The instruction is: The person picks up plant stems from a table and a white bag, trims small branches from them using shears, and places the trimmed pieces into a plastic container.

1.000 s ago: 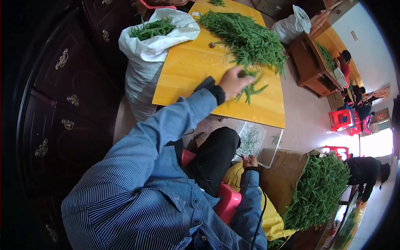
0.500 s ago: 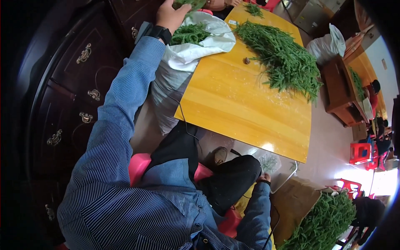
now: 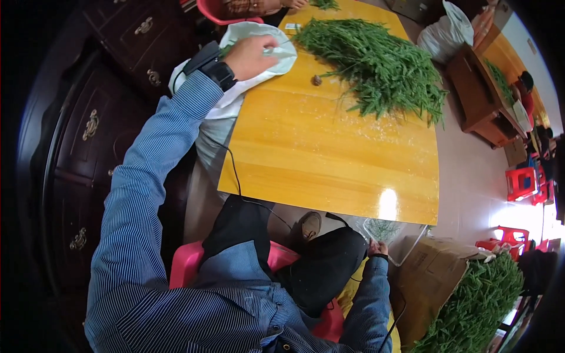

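Note:
My left hand, a dark watch on its wrist, is over the mouth of a white woven sack at the table's left edge. Its thumb and fingers are apart, and I make out nothing held between them. Down by my right knee, below the table's near edge, is my right hand. Its fingers look closed; what they hold is too small to tell. Just beyond it, green sprigs lie in or under clear plastic. A large heap of leafy green sprigs covers the far part of the yellow table.
A small brown lump lies beside the heap. A thin black cable runs over the table's left corner. Dark drawers stand at left. On the right is a cardboard box with more green sprigs. Another person's hand shows at the far edge.
My left hand has come from beyond the sack, where it was at some greenery, back toward the table, its fingers now apart. My right hand has stayed by my knee. The view has shifted.

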A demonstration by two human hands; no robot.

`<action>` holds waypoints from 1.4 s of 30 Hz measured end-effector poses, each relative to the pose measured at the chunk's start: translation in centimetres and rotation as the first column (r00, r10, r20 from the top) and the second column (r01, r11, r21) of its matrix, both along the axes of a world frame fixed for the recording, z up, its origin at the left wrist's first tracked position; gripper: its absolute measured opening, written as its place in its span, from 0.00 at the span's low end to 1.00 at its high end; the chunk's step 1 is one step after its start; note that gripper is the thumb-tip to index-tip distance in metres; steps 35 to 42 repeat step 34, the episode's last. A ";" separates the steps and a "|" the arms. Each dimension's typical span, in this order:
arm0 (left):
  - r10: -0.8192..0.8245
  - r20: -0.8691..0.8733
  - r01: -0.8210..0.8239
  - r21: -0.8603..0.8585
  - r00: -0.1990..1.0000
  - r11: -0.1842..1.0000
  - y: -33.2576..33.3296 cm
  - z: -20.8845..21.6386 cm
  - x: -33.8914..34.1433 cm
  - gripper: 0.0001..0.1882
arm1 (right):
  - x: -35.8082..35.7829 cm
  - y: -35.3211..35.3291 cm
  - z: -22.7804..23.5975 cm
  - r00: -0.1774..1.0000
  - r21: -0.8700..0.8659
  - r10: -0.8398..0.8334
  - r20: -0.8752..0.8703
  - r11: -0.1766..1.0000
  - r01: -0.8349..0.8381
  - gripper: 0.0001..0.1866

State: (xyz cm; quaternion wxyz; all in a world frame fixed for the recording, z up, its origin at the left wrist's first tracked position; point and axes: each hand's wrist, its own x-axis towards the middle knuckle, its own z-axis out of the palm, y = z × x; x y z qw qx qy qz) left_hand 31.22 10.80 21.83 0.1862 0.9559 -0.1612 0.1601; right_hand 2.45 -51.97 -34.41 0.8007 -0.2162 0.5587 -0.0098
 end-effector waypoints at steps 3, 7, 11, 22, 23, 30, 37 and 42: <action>-0.328 -0.058 0.302 -0.267 0.943 0.915 -6.0 -0.3 3.5 0.18 | -1.2 -2.0 -0.8 0.993 0.135 -0.006 0.121 0.991 -0.010 0.17; -0.395 -0.162 0.350 -0.247 0.904 0.904 -14.6 0.2 5.3 0.16 | -1.5 0.3 -1.5 0.997 0.136 -0.076 -0.008 0.988 0.076 0.13; -0.370 -0.308 0.319 -0.205 0.876 0.925 -22.3 3.2 6.2 0.16 | -1.8 2.7 1.2 0.994 0.022 -0.106 -0.025 0.994 0.107 0.10; -0.183 -0.058 0.179 -0.066 0.981 0.982 -30.2 -3.3 18.3 0.16 | -1.0 5.3 3.7 0.995 -0.006 -0.085 -0.053 0.996 0.085 0.12; -0.173 0.174 0.186 -0.058 0.969 0.981 -30.3 -3.8 18.6 0.16 | -0.6 5.4 3.5 0.994 0.021 -0.078 -0.077 0.997 0.079 0.13; -0.359 0.063 0.363 -0.055 0.931 0.930 -37.6 2.2 11.7 0.13 | -1.5 5.3 0.7 0.988 -0.043 -0.051 -0.147 0.998 0.045 0.13; -0.436 -0.025 0.436 0.000 0.899 0.900 -42.7 3.8 11.1 0.20 | -5.0 2.4 -4.2 0.997 -0.128 -0.015 -0.071 0.992 0.006 0.15; -0.436 -0.025 0.436 0.000 0.899 0.900 -42.7 3.8 11.1 0.20 | -5.0 2.4 -4.2 0.997 -0.128 -0.015 -0.071 0.992 0.006 0.15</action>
